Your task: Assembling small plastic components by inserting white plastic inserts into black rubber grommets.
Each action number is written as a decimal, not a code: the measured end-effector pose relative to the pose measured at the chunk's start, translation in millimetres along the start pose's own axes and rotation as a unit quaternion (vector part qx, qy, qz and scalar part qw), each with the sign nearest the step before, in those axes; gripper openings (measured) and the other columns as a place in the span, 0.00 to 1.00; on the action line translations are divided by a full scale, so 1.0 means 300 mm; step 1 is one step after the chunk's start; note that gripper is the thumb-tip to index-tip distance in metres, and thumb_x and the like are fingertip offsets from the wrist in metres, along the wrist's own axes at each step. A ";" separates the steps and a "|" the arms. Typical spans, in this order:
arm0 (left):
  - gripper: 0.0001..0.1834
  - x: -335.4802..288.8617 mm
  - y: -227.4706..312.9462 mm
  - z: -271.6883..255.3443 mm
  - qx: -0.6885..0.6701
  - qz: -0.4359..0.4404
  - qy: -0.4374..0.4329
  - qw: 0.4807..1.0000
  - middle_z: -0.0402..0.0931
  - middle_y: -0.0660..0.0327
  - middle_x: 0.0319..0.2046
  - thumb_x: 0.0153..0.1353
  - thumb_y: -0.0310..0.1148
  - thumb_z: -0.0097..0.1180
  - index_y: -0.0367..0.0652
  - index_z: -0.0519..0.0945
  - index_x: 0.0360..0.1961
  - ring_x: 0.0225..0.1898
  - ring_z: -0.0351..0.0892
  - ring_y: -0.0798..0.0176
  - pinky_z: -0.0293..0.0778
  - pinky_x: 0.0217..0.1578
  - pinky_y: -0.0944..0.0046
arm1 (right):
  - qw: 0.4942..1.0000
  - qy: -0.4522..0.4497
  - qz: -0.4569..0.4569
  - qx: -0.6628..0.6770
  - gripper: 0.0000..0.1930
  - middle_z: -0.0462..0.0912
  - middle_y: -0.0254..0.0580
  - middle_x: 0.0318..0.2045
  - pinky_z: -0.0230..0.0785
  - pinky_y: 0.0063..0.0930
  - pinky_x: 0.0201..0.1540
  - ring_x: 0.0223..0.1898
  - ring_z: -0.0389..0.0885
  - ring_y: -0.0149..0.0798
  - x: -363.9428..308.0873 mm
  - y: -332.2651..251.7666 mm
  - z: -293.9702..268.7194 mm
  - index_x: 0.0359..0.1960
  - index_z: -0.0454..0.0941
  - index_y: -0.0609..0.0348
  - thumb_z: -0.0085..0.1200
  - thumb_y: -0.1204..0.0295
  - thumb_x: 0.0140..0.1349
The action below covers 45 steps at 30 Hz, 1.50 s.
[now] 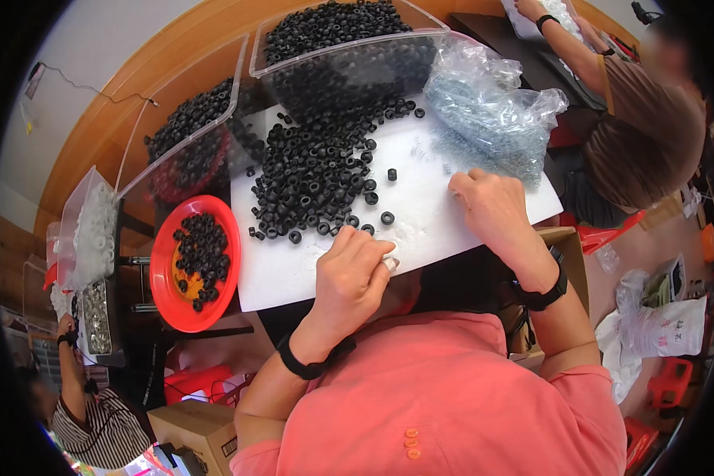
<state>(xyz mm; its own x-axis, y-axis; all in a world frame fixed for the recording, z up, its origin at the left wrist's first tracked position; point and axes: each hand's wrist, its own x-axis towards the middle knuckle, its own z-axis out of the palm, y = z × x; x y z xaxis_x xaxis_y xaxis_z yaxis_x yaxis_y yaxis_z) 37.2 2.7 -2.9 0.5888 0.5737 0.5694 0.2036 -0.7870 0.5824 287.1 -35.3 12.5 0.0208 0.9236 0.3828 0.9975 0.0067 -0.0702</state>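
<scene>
My left hand (347, 274) is closed at the near edge of a white board (266, 282), its fingers bent toward the thumb. A small whitish bit (391, 263) shows at the thumb; whether it is held or wrapped around it I cannot tell. My right hand (488, 205) has its fingers curled together over the board, just below a clear plastic bag (492, 119) of small grey-blue pieces. What its fingertips hold, if anything, is too small to make out. A loose pile of black ring-shaped parts (313, 174) covers the board's left and middle, with a few single rings between my hands.
Clear bins of black rings (349, 59) stand behind the board. Left of it sits a red plate (160, 274) with more rings, then a bin of whitish parts (95, 230). Co-workers sit at the far right (650, 119) and lower left (107, 420). A cardboard box (194, 436) stands below.
</scene>
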 end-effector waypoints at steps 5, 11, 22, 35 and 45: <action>0.13 -0.007 -0.019 0.008 -0.003 -0.002 0.021 1.000 0.75 0.58 0.27 0.48 0.15 0.63 0.36 0.82 0.36 0.30 0.70 0.56 0.67 0.31 0.59 | 0.996 0.023 -0.073 -0.050 0.02 0.79 0.48 0.24 0.74 0.43 0.27 0.27 0.83 0.50 0.026 -0.001 -0.003 0.27 0.77 0.61 0.55 0.77 0.50; 0.10 0.040 -0.001 -0.049 0.046 -0.011 0.051 0.998 0.75 0.57 0.29 0.48 0.16 0.64 0.36 0.83 0.34 0.32 0.72 0.54 0.69 0.33 0.58 | 0.987 0.070 -0.117 -0.088 0.03 0.77 0.45 0.25 0.74 0.39 0.31 0.30 0.81 0.47 0.024 -0.025 0.004 0.25 0.75 0.59 0.55 0.75 0.50; 0.08 0.310 -0.058 0.006 0.229 -0.004 -0.029 0.973 0.76 0.56 0.31 0.52 0.27 0.63 0.36 0.85 0.33 0.39 0.73 0.53 0.73 0.40 0.56 | 0.981 0.105 -0.161 -0.007 0.04 0.76 0.43 0.24 0.70 0.37 0.31 0.28 0.78 0.44 0.008 -0.055 0.033 0.22 0.75 0.59 0.55 0.74 0.48; 0.06 0.338 -0.072 0.071 0.303 0.014 -0.123 0.945 0.79 0.55 0.34 0.50 0.25 0.62 0.37 0.82 0.30 0.41 0.76 0.51 0.76 0.39 0.52 | 0.978 0.127 -0.166 0.015 0.03 0.75 0.43 0.25 0.66 0.37 0.35 0.31 0.76 0.44 -0.021 -0.053 0.039 0.23 0.75 0.59 0.56 0.74 0.48; 0.11 0.052 0.057 -0.015 0.037 -0.067 -0.044 0.996 0.72 0.57 0.29 0.53 0.18 0.56 0.35 0.81 0.39 0.34 0.71 0.59 0.69 0.34 0.62 | 0.957 0.131 -0.119 0.230 0.06 0.75 0.44 0.29 0.69 0.41 0.36 0.32 0.77 0.48 -0.047 -0.063 0.017 0.30 0.76 0.60 0.55 0.83 0.51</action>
<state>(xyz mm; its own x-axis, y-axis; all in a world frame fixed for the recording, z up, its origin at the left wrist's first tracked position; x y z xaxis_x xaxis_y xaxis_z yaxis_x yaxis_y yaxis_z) 46.3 -0.8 18.8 0.6190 0.6544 0.4342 0.3397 -0.7216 0.6033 267.7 -46.4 3.7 -0.1263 0.7481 0.6514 0.8419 0.4281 -0.3285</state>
